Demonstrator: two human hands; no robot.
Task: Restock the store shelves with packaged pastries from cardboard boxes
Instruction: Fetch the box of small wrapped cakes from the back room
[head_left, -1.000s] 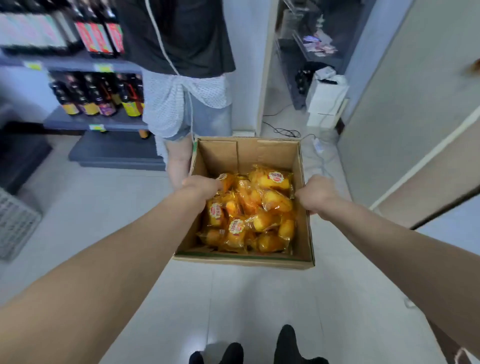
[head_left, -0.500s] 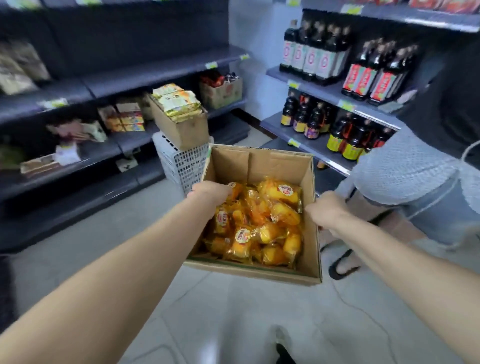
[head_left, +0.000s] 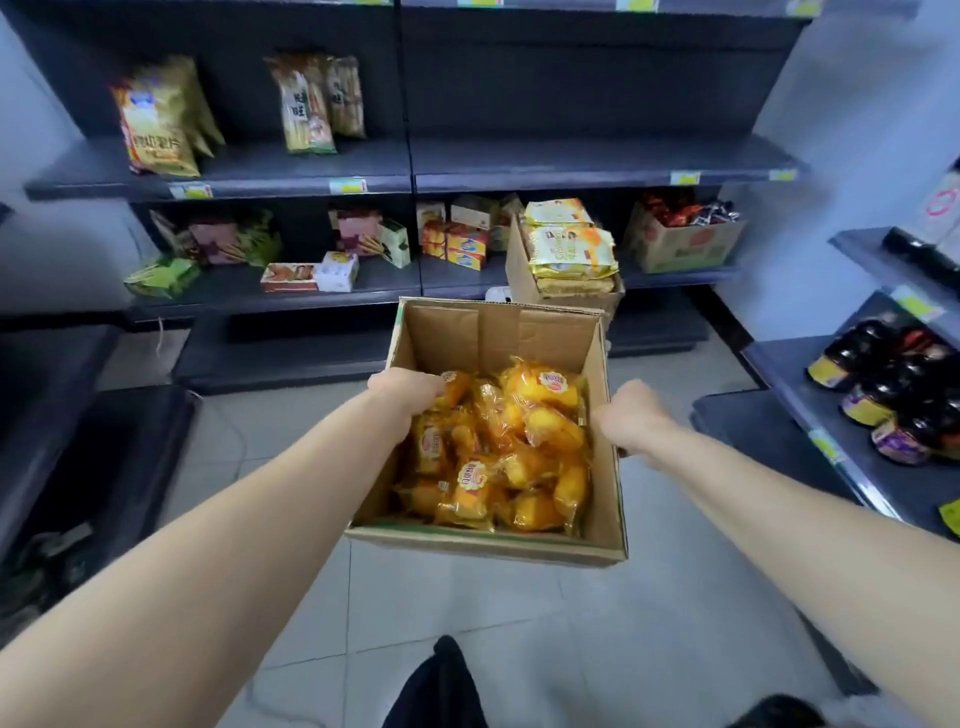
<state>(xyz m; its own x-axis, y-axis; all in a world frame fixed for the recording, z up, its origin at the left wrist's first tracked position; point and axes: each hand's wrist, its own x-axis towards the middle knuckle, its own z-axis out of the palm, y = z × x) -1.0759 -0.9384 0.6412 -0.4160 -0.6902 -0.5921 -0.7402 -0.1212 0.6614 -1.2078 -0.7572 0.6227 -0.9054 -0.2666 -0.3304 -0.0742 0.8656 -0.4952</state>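
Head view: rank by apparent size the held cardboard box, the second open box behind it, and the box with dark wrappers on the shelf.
1. Held cardboard box, largest, though nearest the camera.
2-3. Second open box and box with dark wrappers: look alike; the former is partly hidden, so unranked.

Small retail shop, grocery type. Dark metal shelving units (head_left: 322, 182) line the walls, price tags (head_left: 347, 185) clipped to shelf edges. Snack bags (head_left: 156, 124) and boxed biscuits (head_left: 457, 244) on display. Bottled sauces (head_left: 893, 395) on the right-hand rack. Open stock carton (head_left: 675, 244) sitting on a shelf. Tiled floor (head_left: 519, 623).
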